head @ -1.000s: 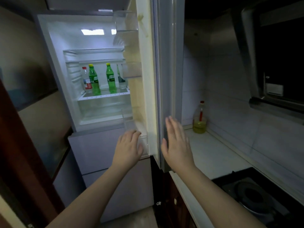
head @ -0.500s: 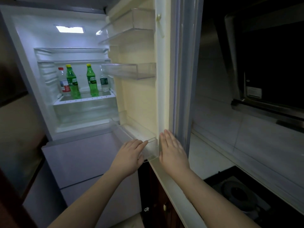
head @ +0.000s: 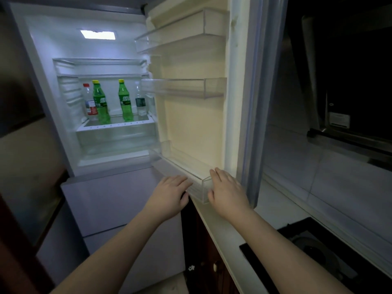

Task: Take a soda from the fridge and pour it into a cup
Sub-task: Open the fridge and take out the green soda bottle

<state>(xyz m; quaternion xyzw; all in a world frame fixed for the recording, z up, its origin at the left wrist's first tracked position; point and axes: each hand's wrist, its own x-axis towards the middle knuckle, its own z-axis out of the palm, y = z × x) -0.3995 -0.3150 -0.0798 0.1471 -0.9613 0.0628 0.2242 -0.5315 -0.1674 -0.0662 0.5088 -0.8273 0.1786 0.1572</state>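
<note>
The fridge stands open, its door (head: 195,115) swung out to the right. On a lit shelf (head: 115,126) inside stand two green soda bottles with yellow caps (head: 100,103) (head: 125,101), a clear red-capped bottle (head: 90,102) at the left and a clear dark-labelled bottle (head: 140,100) at the right. My left hand (head: 169,196) rests flat, fingers apart, by the door's lowest clear bin (head: 188,179). Flat against that bin's outer corner lies my right hand (head: 228,192). Neither hand holds anything. No cup is in view.
Clear door bins (head: 182,88) hang above my hands. A white counter (head: 282,211) runs along the right under tiled wall, with a black cooktop (head: 318,257) near me and a dark range hood (head: 347,81) overhead. Closed lower fridge drawers (head: 110,200) sit below the open compartment.
The fridge door has swung wider to the right and my view has shifted left toward the inside. Both hands stay flat at the door's lower edge.
</note>
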